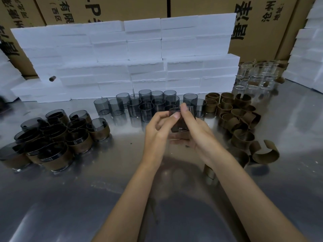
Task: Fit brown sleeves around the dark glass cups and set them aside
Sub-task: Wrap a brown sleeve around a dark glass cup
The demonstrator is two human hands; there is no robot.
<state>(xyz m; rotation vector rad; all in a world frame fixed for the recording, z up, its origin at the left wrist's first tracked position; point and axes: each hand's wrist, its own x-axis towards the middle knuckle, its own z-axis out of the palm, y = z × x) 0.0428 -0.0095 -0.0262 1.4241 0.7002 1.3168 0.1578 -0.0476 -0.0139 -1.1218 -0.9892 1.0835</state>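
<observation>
Only the head cam here, looking down over a shiny metal table (108, 189). Both hands are up in the middle of the shot, working on one dark glass cup (180, 122) held just above the tabletop. The left hand (158, 130) has its fingers curled in against the cup's left side, thumb tip pressed near the rim. The right hand (194, 128) wraps around the cup from the right and underneath, with thumb and forefinger pinching at the top edge. So both hands are grasping that cup. There's something brownish around its lower half, but it's too dark and too covered by fingers to say how far a sleeve sits on it.

Behind the hands stands a cluster of bare dark cups (150, 103), upright and packed close together. Off to the left is the pile of finished cups (52, 137), each with a brown band around it, bunched up and some stacked on others. On the right lies a loose heap of brown sleeves (236, 114), some standing as neat rings, others curled open, one big open curl (265, 154) lying nearest the right forearm.

Further back on the right sits a group of clear glass cups (255, 75). A wall of white foam blocks (131, 58) runs across the back, with cardboard boxes (262, 23) behind it, printed with black characters.
</observation>
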